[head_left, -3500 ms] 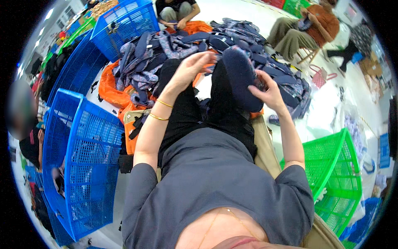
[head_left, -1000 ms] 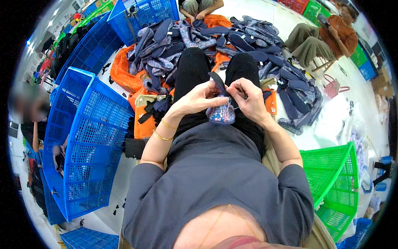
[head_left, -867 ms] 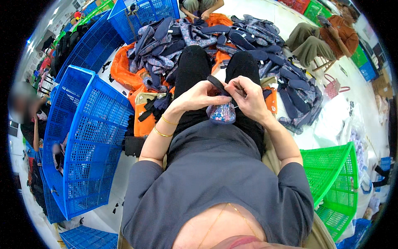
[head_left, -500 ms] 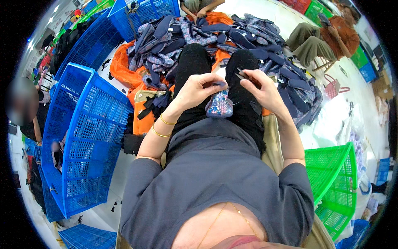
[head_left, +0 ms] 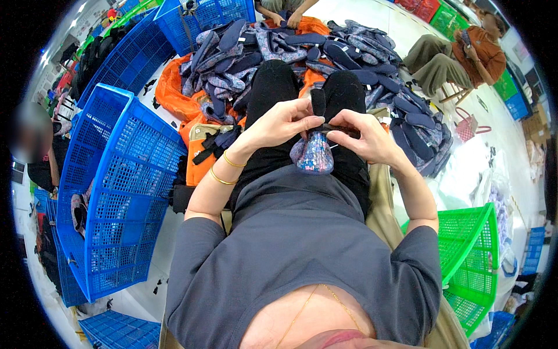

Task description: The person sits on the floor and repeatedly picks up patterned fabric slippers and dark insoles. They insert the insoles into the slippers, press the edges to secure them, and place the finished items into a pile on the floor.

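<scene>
1. The big heap of dark blue and patterned fabric pieces lies on orange sheeting at the upper centre of the frame, beyond the person's black-trousered knees.
2. A tall blue plastic mesh crate stands at the left of the frame; a green plastic mesh basket sits at the lower right.
3. The left hand comes in from centre left, wrist bent, two gold bangles on the forearm; thumb and forefinger are pinched shut on the top edge of a small pouch-like fabric piece with a blue and pink speckled print.
4. The right hand mirrors it from the right, fingers curled and clamped on the same dark top edge.
5. Half a second ago the hands were spread wider with the piece dangling lower between them; now they are drawn close, nearly touching.
6. The speckled piece hangs just below the hands over the lap, centre of the frame, rounded at the bottom, with a dark strip standing up above it.
</scene>
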The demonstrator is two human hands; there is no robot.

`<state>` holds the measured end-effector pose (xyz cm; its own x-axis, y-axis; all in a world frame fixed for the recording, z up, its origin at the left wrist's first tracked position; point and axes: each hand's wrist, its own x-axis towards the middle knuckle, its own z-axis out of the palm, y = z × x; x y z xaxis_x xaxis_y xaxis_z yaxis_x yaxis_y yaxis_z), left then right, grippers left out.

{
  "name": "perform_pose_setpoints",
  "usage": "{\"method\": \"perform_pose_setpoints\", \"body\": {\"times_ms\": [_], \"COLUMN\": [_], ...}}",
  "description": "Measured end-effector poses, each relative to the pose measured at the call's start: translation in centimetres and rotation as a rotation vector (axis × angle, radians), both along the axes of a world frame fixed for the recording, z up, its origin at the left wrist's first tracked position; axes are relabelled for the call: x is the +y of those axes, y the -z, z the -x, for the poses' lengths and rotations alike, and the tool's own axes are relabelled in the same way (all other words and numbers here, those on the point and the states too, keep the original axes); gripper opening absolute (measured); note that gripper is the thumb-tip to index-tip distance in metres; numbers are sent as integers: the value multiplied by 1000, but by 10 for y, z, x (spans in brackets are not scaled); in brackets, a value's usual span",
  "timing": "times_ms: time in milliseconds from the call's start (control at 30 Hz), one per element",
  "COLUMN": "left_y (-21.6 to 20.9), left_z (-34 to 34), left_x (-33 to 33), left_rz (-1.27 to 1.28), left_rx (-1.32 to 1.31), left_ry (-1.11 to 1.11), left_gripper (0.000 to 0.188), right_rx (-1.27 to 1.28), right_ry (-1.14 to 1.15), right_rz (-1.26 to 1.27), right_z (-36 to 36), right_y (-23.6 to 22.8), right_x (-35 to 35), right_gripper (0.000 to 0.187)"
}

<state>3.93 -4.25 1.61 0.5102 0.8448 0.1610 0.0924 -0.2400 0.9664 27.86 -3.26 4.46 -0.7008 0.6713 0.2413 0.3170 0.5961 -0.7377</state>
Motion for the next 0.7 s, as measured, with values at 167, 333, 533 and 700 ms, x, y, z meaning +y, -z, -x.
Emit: {"method": "perform_pose_setpoints", "body": {"times_ms": [167,333,533,700], "left_y": [-4,-2,-2,-6], "left_z": [-4,-9,-12,-14], "left_x": [4,4,2,0], "left_rz": [-15,49,12,-18], "left_rx": [120,91,136,151], "left_ry": [74,96,101,120], "left_gripper": [24,25,21,23], "right_rx": [-88,-162,-161,-110], "right_ry": [-79,-109,-107,-141], "right_rz": [-74,45,224,384], "right_z": [2,2,1,-1], "right_y": [-9,-13,-8,0], "right_x": [2,6,8,12], "right_gripper": [31,35,37,37]}}
